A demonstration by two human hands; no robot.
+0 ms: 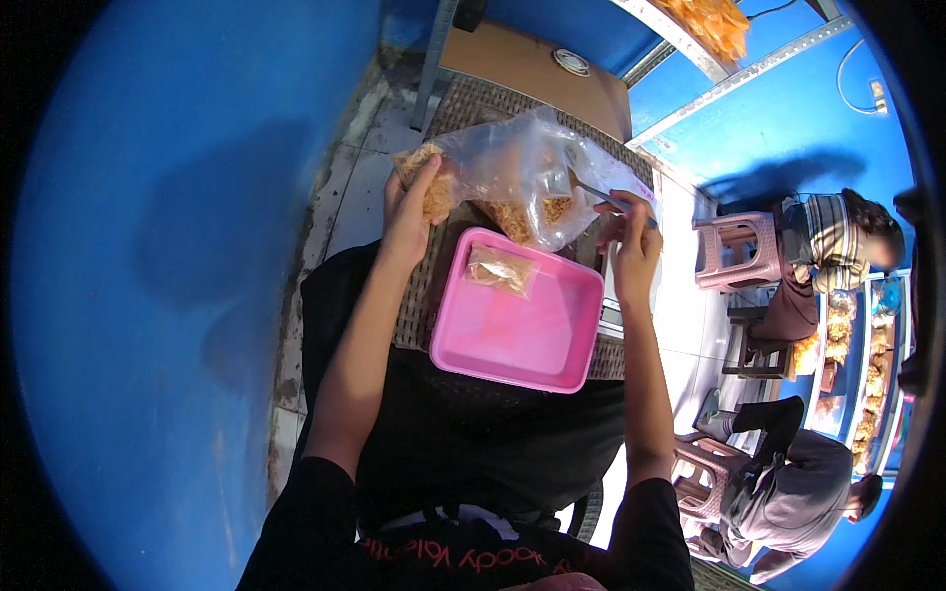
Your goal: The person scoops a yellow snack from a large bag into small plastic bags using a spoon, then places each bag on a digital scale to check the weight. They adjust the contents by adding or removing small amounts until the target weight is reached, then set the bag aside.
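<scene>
My left hand (410, 207) grips a clear plastic bag filled with golden-brown shredded food (437, 185). In my right hand (632, 233) is a metal spoon (610, 198), its bowl end at a larger open plastic bag (543, 155) that holds more of the same food (517, 220). Below both hands, a pink plastic tray (528, 332) contains a small flat packet of pale brown contents (500, 271). Partly hidden by my right forearm, a flat white device with buttons, probably a scale (612, 314), lies beside the tray.
Everything rests on a woven rattan-look table (414, 318). A blue wall (170, 221) rises at the left, and a metal shelf frame (739, 89) stands beyond the table. At right, one person (828, 236) and another person (791, 495) sit near plastic stools (739, 251) and shelves of packed snacks (868, 399).
</scene>
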